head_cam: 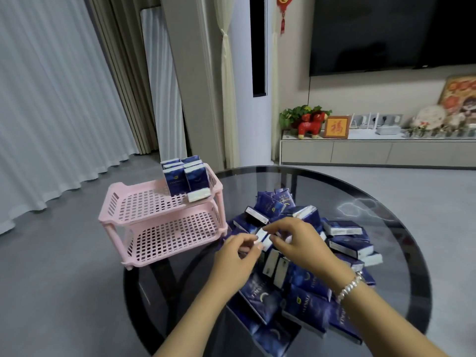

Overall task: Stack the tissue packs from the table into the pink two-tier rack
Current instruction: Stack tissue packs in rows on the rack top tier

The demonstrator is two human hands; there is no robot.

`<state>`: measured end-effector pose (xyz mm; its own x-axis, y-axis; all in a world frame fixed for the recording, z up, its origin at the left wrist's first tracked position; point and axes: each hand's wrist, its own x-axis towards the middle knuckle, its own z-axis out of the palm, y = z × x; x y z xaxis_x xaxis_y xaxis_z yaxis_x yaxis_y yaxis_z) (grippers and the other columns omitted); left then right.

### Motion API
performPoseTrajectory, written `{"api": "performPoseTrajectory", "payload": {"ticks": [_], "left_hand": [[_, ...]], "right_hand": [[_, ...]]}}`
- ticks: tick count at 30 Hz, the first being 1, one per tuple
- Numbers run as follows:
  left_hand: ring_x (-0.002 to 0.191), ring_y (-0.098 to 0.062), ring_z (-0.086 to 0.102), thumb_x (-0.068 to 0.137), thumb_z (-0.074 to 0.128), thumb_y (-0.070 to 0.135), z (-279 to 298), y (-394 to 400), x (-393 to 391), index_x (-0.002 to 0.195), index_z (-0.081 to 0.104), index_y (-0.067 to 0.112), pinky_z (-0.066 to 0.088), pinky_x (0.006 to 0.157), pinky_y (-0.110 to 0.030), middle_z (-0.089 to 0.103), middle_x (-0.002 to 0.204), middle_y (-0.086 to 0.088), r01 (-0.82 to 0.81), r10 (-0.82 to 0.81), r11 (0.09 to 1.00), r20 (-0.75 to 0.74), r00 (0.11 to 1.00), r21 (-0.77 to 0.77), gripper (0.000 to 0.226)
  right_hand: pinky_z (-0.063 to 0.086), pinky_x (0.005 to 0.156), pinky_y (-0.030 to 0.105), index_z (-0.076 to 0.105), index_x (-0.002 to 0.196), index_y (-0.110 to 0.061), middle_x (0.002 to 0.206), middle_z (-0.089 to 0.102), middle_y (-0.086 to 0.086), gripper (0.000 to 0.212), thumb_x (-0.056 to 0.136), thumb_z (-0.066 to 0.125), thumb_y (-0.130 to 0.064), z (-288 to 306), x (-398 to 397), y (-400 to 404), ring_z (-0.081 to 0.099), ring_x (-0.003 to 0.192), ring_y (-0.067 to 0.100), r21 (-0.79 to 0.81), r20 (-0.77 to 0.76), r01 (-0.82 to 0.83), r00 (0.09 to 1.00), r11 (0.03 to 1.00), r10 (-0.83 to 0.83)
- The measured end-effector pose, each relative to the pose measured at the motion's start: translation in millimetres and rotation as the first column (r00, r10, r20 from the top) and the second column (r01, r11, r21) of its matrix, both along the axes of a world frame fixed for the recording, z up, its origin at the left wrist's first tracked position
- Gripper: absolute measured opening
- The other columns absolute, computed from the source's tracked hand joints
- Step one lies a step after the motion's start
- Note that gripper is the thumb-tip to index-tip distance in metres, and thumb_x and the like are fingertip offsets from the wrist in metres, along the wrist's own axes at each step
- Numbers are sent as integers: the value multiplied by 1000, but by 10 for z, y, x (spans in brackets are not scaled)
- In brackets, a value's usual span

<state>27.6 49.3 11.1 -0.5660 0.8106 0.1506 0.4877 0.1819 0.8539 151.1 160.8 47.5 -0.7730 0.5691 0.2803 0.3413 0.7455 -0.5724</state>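
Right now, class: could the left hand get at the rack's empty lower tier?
Probably yes: the left hand is beside the rack, and the lower tier faces it, open and unblocked.

Left hand (238,253) and right hand (300,244) close together, fingers pinched inward

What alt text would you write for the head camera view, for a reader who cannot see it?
Two hands, left hand and right hand, grip one tissue pack above a heap on a round glass table. The pink rack holds packs on its top tier only.
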Motion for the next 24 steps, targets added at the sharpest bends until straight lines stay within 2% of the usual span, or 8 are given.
{"api": "performPoseTrajectory", "payload": {"ticks": [2, 4, 8, 11, 13, 16, 20, 24], "left_hand": [[92, -2, 62, 81, 69, 39, -72, 12, 102, 94, 59, 44, 50, 92, -28, 63, 105, 10, 34, -34, 998, -1, 999, -57, 17], [93, -5, 62, 76, 74, 40, -107, 44, 195, 95, 57, 44, 50, 92, -28, 62, 105, 10, 46, -47, 993, -7, 999, -105, 26], [99, -9, 58, 68, 80, 45, -114, 139, 333, 120, 54, 40, 44, 98, -32, 54, 112, 14, 41, -55, 986, -81, 995, -159, 58], [120, -13, 48, 68, 76, 51, -124, 209, 362, 134, 42, 44, 33, 108, -37, 48, 129, 11, 39, -97, 968, -227, 969, -250, 75], [126, -14, 42, 71, 74, 51, -151, 237, 384, 135, 41, 45, 28, 109, -35, 44, 133, 10, 27, -121, 952, -293, 948, -305, 72], [118, -13, 50, 75, 75, 38, -179, 260, 409, 123, 55, 36, 35, 103, -29, 48, 118, 12, 13, -71, 977, -272, 960, -211, 52], [107, -6, 51, 77, 76, 23, -106, 209, 406, 111, 60, 28, 36, 90, -16, 48, 111, 12, -20, 13, 999, -133, 991, -51, 38], [102, -4, 51, 78, 75, 21, 60, 76, 374, 103, 59, 34, 37, 82, -16, 52, 112, 15, -85, 86, 995, -23, 996, 51, 33]], "right_hand": [[37, 68, 12, 67, 111, -25, 106, 64, -8, 24, 90, 56, -21, -89, 126, -3, 53, 80, 1, -41, 29, 27, 999, 999, -26], [36, 68, 9, 67, 111, -25, 107, 65, -6, 23, 92, 54, -21, -183, 225, 8, 55, 82, 3, -58, 40, 69, 997, 996, -67], [39, 72, 12, 67, 112, -20, 107, 70, -5, 26, 93, 51, -16, -310, 385, 21, 63, 92, 8, -99, 52, 150, 988, 984, -145], [38, 72, 8, 66, 115, -21, 111, 69, -6, 30, 94, 47, -11, -382, 459, 27, 62, 97, 5, -133, 58, 159, 987, 978, -152], [36, 65, 1, 64, 117, -23, 109, 68, -8, 33, 94, 44, -10, -433, 494, 27, 58, 90, 1, -159, 57, 165, 986, 973, -157], [38, 61, 0, 62, 119, -25, 102, 69, -8, 32, 95, 43, -14, -509, 535, 16, 61, 83, 4, -199, 64, 177, 984, 964, -168], [37, 79, 8, 56, 127, -24, 116, 66, -7, 34, 94, 51, -20, -537, 547, -19, 60, 104, 6, -239, 16, 176, 984, 955, -177], [45, 81, 17, 48, 133, -28, 118, 63, -6, 41, 93, 54, -29, -505, 532, -71, 60, 100, 6, -329, -78, 161, 977, 931, -197]]}}
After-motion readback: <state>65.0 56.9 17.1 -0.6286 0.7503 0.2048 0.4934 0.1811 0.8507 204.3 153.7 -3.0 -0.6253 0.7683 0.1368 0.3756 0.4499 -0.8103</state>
